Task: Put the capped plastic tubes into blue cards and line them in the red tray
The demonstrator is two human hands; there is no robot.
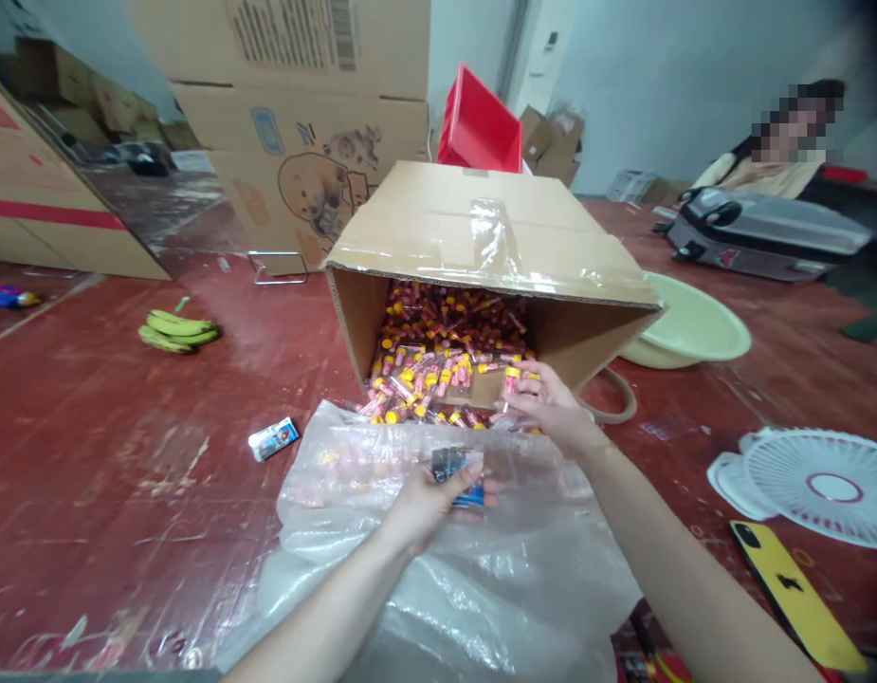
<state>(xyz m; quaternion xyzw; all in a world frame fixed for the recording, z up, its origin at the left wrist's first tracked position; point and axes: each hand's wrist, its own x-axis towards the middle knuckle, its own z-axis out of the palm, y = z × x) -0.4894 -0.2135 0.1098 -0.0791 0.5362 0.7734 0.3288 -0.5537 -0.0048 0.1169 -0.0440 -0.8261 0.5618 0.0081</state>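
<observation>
Left hand (pixel 428 498) is gripping a small dark-and-blue packet (pixel 458 477) at centre frame, over the clear plastic bag (pixel 481 569) spread on the red floor (pixel 125 474); right hand (pixel 544 403) is reaching just above and right of it, fingers closing on a small wrapped tube (pixel 511 379) at the mouth of the tipped cardboard box (pixel 481 237); the pile of tubes (pixel 438 360) is spilling toward the bag, lying directly ahead of both hands, right hand nearer; tubes are lying at mixed angles, no single long axis; box walls are bounding the pile left and right; open floor is lying lower left, where a small carton (pixel 273 438) and bananas (pixel 174 332) are resting; a basin (pixel 686 332) is sitting right of the box.
</observation>
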